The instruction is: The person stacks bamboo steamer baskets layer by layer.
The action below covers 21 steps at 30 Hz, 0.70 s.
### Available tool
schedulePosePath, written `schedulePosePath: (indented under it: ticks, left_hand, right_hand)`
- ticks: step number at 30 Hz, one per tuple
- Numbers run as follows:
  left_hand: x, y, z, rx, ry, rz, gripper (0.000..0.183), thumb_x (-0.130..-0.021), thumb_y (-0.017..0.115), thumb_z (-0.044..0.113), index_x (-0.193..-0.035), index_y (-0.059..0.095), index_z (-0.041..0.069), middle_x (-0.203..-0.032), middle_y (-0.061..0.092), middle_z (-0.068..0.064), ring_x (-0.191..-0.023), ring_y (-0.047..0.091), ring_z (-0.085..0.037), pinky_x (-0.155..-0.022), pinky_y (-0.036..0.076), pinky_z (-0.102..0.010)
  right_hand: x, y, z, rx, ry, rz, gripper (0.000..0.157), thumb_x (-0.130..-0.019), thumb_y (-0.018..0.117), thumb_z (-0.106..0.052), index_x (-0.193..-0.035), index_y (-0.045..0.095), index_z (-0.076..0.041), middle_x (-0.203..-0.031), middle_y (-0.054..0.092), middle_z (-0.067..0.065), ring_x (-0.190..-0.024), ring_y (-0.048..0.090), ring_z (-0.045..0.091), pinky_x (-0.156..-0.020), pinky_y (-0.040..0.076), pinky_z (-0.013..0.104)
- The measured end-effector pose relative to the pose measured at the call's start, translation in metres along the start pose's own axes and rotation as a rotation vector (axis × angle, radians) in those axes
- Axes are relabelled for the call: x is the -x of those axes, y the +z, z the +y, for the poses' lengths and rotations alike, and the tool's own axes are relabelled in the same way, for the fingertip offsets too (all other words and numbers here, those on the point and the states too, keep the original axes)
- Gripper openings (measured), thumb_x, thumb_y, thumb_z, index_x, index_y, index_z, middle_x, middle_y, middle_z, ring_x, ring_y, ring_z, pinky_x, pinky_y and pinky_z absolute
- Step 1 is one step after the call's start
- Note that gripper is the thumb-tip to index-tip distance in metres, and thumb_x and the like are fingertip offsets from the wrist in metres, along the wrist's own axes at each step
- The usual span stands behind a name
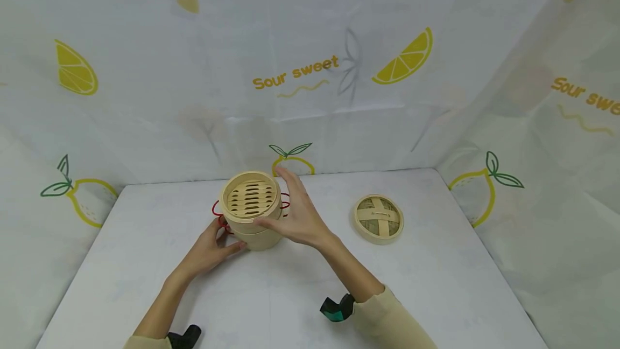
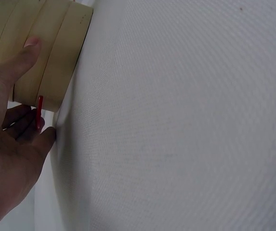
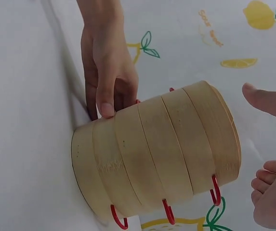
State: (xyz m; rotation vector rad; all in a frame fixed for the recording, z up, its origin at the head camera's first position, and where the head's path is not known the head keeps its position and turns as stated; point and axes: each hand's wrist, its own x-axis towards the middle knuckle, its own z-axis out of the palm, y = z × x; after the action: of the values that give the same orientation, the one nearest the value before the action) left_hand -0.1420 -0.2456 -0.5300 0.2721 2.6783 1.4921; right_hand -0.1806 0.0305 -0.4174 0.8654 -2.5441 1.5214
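Note:
A stack of round bamboo steamer baskets (image 1: pixel 251 201) with red loop handles stands toward the left of the table, its slatted top tier uncovered. My left hand (image 1: pixel 209 252) holds the stack low on its left side. In the left wrist view, the thumb (image 2: pixel 31 45) lies against the baskets' wall and the other fingers are around a red loop (image 2: pixel 40 108). My right hand (image 1: pixel 304 213) is spread at the stack's upper right. From the right wrist view, a gap shows between this hand (image 3: pixel 275 159) and the top basket (image 3: pixel 214 130).
A round woven bamboo lid (image 1: pixel 378 218) with crossed strips lies on the white table (image 1: pixel 436 263), right of the stack. A lemon-print sheet (image 1: pixel 218 123) hangs behind and at the sides. Dark wrist cameras (image 1: pixel 337 308) sit by the sleeves.

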Motion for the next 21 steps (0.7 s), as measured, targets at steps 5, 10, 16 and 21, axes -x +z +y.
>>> schedulePosePath:
  ticks: [5, 10, 16, 21]
  left_hand:
    - [-0.001, 0.0, -0.001, 0.009, 0.001, -0.004, 0.1, -0.092, 0.089, 0.029, -0.167, 0.029, 0.001, -0.166, 0.045, -0.024, -0.157, 0.042, -0.046, -0.129, 0.039, -0.064]
    - [-0.001, 0.001, -0.001, 0.007, 0.004, 0.001, 0.099, -0.092, 0.09, 0.029, -0.166, 0.031, 0.0, -0.165, 0.047, -0.023, -0.156, 0.044, -0.045, -0.129, 0.04, -0.063]
    - [-0.001, 0.001, -0.001, 0.011, 0.016, 0.002, 0.093, -0.092, 0.09, 0.027, -0.163, 0.036, 0.0, -0.158, 0.052, -0.021, -0.151, 0.049, -0.042, -0.128, 0.041, -0.064]
    - [-0.001, 0.001, 0.0, 0.012, 0.02, 0.002, 0.092, -0.092, 0.09, 0.026, -0.163, 0.036, 0.0, -0.158, 0.052, -0.021, -0.151, 0.049, -0.041, -0.127, 0.042, -0.063]
  right_hand:
    - [0.007, -0.012, 0.005, 0.001, -0.025, 0.04, 0.11, -0.082, 0.096, -0.031, -0.168, 0.032, -0.006, -0.172, 0.04, 0.013, -0.165, 0.035, 0.032, -0.136, 0.034, 0.062]
    - [0.015, -0.023, 0.012, -0.018, -0.061, 0.128, 0.096, -0.084, 0.095, -0.025, -0.163, 0.043, -0.008, -0.167, 0.05, 0.011, -0.16, 0.043, 0.032, -0.134, 0.037, 0.062]
    - [0.024, -0.033, 0.025, -0.029, -0.098, 0.219, 0.082, -0.085, 0.093, -0.017, -0.156, 0.054, -0.006, -0.158, 0.06, 0.013, -0.153, 0.052, 0.033, -0.132, 0.042, 0.058]
    - [0.032, -0.044, 0.038, -0.042, -0.109, 0.277, 0.072, -0.086, 0.091, -0.012, -0.151, 0.06, -0.006, -0.152, 0.065, 0.015, -0.149, 0.057, 0.033, -0.131, 0.045, 0.054]
